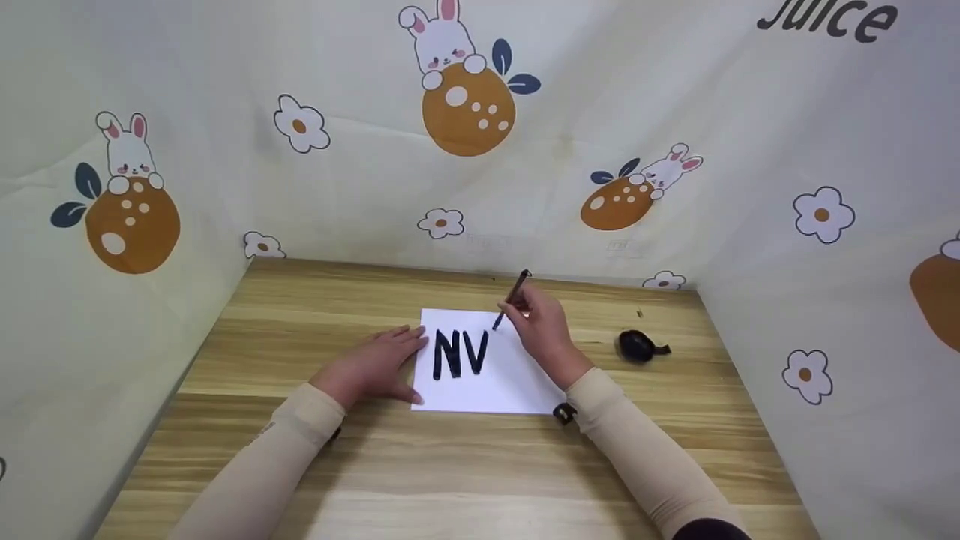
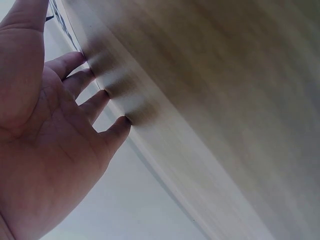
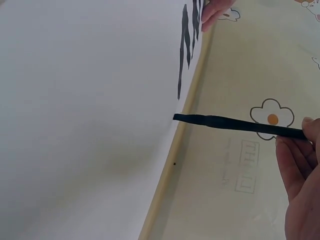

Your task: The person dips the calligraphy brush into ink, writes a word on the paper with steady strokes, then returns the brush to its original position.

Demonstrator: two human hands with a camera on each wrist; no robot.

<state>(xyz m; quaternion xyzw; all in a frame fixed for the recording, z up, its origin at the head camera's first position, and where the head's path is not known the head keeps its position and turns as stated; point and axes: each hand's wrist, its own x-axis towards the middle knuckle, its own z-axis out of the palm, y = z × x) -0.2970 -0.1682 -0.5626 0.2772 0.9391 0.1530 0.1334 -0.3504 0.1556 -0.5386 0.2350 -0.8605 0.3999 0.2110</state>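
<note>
A white sheet of paper (image 1: 517, 390) lies on the wooden table, bearing thick black letters N (image 1: 447, 354) and V (image 1: 475, 360). My right hand (image 1: 546, 324) pinches a slim dark brush (image 1: 514, 291) between thumb and fingers, its handle slanting up. The brush's black tip is close over the paper, just right of the V's top. In the right wrist view the brush (image 3: 225, 123) spans from the fingers to the sheet's surface. My left hand (image 1: 379, 364) rests with fingers spread at the paper's left edge, the fingertips touching down in the left wrist view.
Right of the paper stands a small black dish (image 1: 637, 346) with a short handle, and a tiny dark speck (image 1: 640, 313) lies behind it. Cloth walls (image 1: 360, 180) printed with rabbits, oranges and flowers enclose the table (image 1: 480, 480) at the back and both sides.
</note>
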